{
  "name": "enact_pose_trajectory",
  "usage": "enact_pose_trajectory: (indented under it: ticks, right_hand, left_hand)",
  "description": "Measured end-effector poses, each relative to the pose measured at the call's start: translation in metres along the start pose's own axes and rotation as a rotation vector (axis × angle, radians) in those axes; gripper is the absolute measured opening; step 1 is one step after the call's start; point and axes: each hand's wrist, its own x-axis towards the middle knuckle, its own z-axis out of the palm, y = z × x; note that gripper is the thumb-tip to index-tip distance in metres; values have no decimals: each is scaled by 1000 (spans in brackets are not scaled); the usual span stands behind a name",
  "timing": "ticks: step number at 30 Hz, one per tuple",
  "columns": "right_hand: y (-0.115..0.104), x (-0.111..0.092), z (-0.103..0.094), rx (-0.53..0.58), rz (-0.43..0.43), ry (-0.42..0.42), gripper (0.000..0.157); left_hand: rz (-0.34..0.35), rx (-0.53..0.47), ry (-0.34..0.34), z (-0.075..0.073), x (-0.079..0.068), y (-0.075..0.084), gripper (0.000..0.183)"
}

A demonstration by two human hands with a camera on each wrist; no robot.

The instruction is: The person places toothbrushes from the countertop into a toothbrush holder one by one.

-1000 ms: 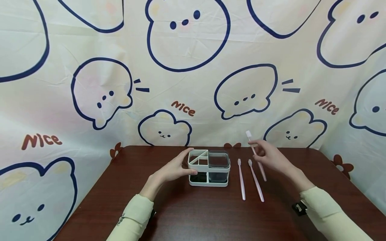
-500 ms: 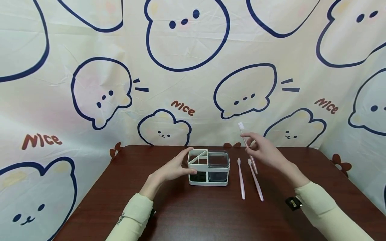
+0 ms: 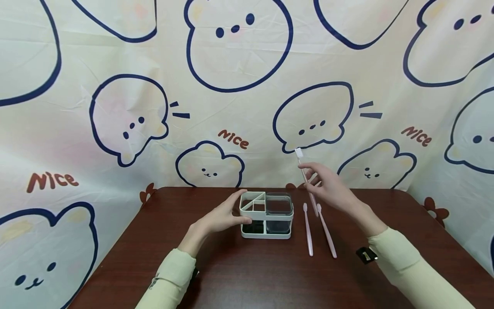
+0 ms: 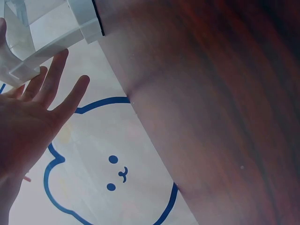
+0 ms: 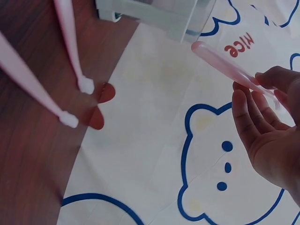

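My left hand (image 3: 218, 218) grips the left end of a pale desktop toothbrush holder (image 3: 278, 218), thumb at the front and fingers at the back. The holder has divided openings on top and a clear cup section at its right. In the left wrist view, the fingertips (image 4: 60, 57) lie along its side. My right hand (image 3: 329, 184) pinches a pink toothbrush (image 3: 312, 201) between thumb and fingers above the table, its white bristle head up and its handle slanting down. In the right wrist view, the handle end (image 5: 199, 48) overlaps the holder's edge.
Two more pink toothbrushes lie to the right of the holder, the left toothbrush (image 3: 308, 234) and the right toothbrush (image 3: 328, 235), heads pointing away. The dark wooden table (image 3: 247, 274) ends at a cartoon-printed cloth (image 3: 262, 116) at the back.
My right hand has moved left and slightly up with the toothbrush, from beyond the two lying brushes to above their heads. The left hand and the holder have stayed in place.
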Motion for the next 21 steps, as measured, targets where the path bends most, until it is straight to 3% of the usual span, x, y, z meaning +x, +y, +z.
enact_pose_trajectory:
  ticks: [4, 11, 21]
  right_hand:
    - [-8, 5, 2, 11, -36, 13, 53]
    - [-21, 11, 1, -2, -18, 19, 53]
    - [-40, 20, 6, 20, -96, 48, 53]
  left_hand:
    - [-4, -2, 0, -1, 0, 0, 97]
    - [2, 8, -5, 0, 0, 1, 100]
    - [-2, 16, -11, 0, -1, 2, 97]
